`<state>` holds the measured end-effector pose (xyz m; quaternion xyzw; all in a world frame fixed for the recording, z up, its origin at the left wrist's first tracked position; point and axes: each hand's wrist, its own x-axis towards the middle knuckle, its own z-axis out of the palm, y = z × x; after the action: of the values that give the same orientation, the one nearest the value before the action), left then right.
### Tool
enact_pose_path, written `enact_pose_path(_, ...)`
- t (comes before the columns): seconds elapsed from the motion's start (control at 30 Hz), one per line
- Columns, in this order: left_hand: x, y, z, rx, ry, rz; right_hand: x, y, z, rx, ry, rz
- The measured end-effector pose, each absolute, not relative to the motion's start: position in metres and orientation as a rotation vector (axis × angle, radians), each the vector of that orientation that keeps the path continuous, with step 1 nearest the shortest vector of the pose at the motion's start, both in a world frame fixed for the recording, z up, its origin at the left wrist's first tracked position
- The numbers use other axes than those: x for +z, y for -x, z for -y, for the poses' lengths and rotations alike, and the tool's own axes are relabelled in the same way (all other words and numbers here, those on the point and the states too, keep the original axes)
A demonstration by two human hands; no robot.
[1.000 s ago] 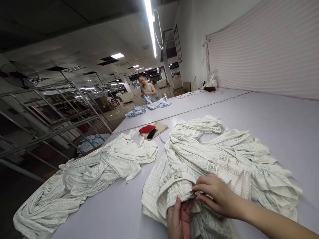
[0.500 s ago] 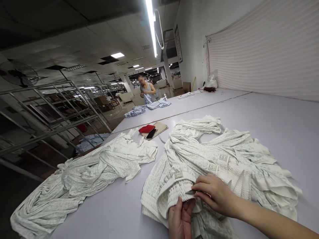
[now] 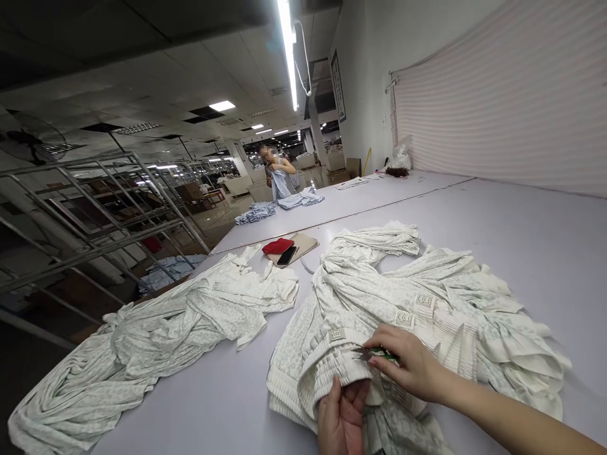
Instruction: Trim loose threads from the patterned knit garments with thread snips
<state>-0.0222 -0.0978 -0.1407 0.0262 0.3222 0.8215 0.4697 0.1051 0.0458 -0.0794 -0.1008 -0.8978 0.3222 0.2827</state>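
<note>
My left hand [image 3: 342, 417] grips the ruffled elastic waistband [image 3: 334, 373] of a pale, leaf-green printed garment, thumb outside and fingers tucked under the edge. A small label [image 3: 336, 334] is sewn on that band. In my right hand [image 3: 410, 363] is a pair of thread snips [image 3: 389, 355] with a green handle; the blades point left at the waistband's inner edge. Whether the blades touch the fabric I cannot tell. Under and behind both hands spreads a pile of matching garments [image 3: 360, 287], several with the same labels and gathered bands.
Left of the pile lies another heap of the same fabric [image 3: 190, 328]. Beyond it are a red cloth item [image 3: 277, 246], a dark phone [image 3: 287, 255] and a tan board [image 3: 303, 245]. A co-worker [image 3: 279, 174] handles blue garments [image 3: 301, 198] at the far table end. Metal racks [image 3: 133, 237] stand left.
My right hand has opened up slightly around the snips, whose green handle and blades now show. The left hand keeps its hold. The co-worker has lifted a blue garment higher.
</note>
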Motion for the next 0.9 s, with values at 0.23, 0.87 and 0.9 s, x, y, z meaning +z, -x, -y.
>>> enact_pose_path(0.23, -0.169, 0.024, 0.101, 2.022, -0.046, -0.704, -0.089, -0.085, -0.021, 0.568, 0.014, 2.514)
enact_pose_path(0.87, -0.183, 0.044, 0.117, 1.962, -0.369, -0.257, -0.105, -0.079, -0.004, 0.748, -0.046, 2.603)
enact_pose_path(0.9, -0.184, 0.045, 0.119, 1.968, -0.349, -0.271, -0.102, -0.082, -0.002, 0.843, -0.050, 2.683)
